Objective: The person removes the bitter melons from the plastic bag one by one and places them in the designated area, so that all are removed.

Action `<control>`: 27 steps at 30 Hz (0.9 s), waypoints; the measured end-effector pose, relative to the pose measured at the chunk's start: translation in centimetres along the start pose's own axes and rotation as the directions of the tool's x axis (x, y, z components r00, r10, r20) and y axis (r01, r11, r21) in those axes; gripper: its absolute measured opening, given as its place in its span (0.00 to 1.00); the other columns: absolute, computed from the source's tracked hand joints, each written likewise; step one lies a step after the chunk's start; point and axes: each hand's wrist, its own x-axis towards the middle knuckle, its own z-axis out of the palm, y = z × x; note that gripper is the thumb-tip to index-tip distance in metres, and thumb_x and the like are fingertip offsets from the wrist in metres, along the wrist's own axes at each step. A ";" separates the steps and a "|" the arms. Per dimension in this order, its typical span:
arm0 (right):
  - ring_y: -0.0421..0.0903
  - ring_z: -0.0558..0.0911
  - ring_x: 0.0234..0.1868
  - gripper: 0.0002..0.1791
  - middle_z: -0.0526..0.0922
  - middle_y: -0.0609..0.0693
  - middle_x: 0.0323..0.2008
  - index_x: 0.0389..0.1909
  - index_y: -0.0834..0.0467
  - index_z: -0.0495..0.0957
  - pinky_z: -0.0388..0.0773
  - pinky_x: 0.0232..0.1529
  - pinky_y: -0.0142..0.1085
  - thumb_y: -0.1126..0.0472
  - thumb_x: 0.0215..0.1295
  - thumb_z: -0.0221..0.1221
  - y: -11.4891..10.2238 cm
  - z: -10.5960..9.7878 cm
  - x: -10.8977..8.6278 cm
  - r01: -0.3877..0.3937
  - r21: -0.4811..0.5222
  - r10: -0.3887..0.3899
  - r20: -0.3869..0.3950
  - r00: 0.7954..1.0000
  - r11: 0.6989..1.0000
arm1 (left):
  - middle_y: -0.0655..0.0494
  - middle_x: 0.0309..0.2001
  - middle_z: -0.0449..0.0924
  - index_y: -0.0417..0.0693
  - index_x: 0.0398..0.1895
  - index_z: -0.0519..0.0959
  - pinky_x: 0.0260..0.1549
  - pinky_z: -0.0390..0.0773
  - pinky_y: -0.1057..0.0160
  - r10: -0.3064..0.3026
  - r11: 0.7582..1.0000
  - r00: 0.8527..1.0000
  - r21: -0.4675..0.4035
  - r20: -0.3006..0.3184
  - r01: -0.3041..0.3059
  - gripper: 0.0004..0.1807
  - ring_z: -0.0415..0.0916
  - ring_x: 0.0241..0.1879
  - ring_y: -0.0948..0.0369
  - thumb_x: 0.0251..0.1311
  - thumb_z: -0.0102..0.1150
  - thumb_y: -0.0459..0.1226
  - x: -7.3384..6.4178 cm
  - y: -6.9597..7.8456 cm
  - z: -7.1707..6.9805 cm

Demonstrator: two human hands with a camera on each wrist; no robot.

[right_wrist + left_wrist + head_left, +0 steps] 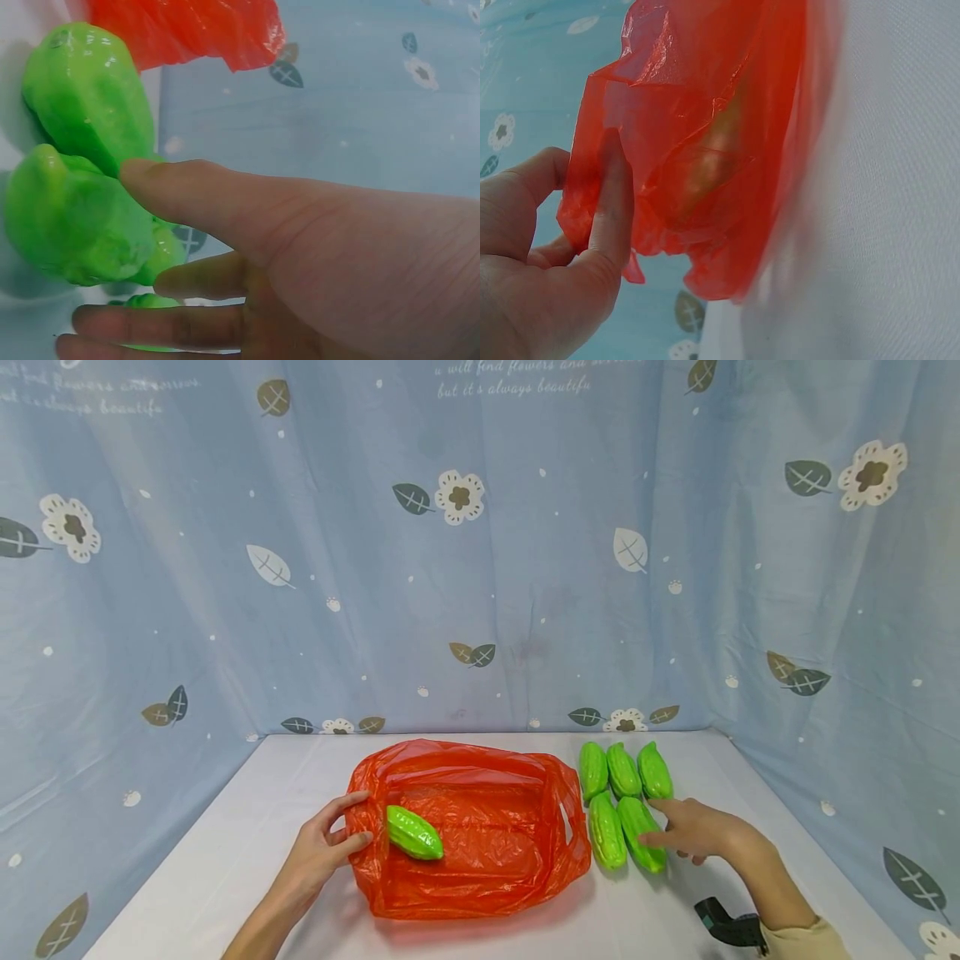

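A red plastic bag (480, 893) lies with its mouth facing up. My left hand (318, 852) holds its left rim, the thumb on one side of the film in the left wrist view and other fingers behind it. Inside the bag, near that hand, rests one glossy green bitter melon (415, 832). To the right of the bag, several like melons lie in two rows. My right hand (701, 829) is over the near right melon (637, 827), fingers spread and fairly straight. In the right wrist view its thumb tip overlaps the melons (82, 217).
The white table (300, 768) ends at a patterned blue curtain (525, 610) behind and on both sides. The bag's right handle (573, 835) reaches close to the melon rows. A black strap-like device (731, 927) is on my right wrist.
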 end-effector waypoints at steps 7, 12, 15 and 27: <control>0.54 0.83 0.44 0.41 0.83 0.62 0.47 0.67 0.70 0.64 0.81 0.42 0.50 0.46 0.63 0.63 -0.1 -0.5 -0.2 0.125 -0.085 -0.132 -0.086 0.988 0.989 | 0.45 0.72 0.59 0.49 0.70 0.66 0.40 0.84 0.64 0.014 1.000 1.000 -0.006 0.007 -0.014 0.34 0.82 0.47 0.64 0.59 0.64 0.32 0.0 0.0 -0.1; 0.60 0.81 0.50 0.36 0.81 0.64 0.50 0.66 0.66 0.66 0.80 0.44 0.52 0.49 0.64 0.63 -0.4 -0.6 0.0 0.203 -0.109 -0.218 -0.147 0.965 0.973 | 0.45 0.72 0.59 0.49 0.70 0.65 0.40 0.84 0.64 0.014 1.000 1.000 -0.019 0.013 -0.014 0.35 0.82 0.45 0.66 0.59 0.64 0.32 -0.1 0.1 -0.2; 0.60 0.81 0.51 0.36 0.80 0.64 0.53 0.66 0.66 0.68 0.80 0.45 0.53 0.49 0.64 0.63 -0.7 -0.6 -0.1 0.225 -0.134 -0.247 -0.179 0.952 0.965 | 0.45 0.72 0.59 0.49 0.70 0.65 0.40 0.84 0.65 0.011 1.000 1.000 -0.022 0.011 -0.010 0.35 0.82 0.45 0.66 0.59 0.63 0.31 -0.2 0.2 -0.2; 0.59 0.81 0.51 0.35 0.79 0.63 0.56 0.66 0.64 0.69 0.78 0.50 0.56 0.48 0.63 0.63 -2.1 -0.6 -0.5 0.239 -0.206 -0.286 -0.242 0.927 0.949 | 0.48 0.72 0.57 0.51 0.70 0.65 0.40 0.84 0.65 0.003 1.000 1.000 -0.006 0.008 -0.003 0.34 0.81 0.46 0.67 0.60 0.63 0.33 -0.1 0.3 -0.4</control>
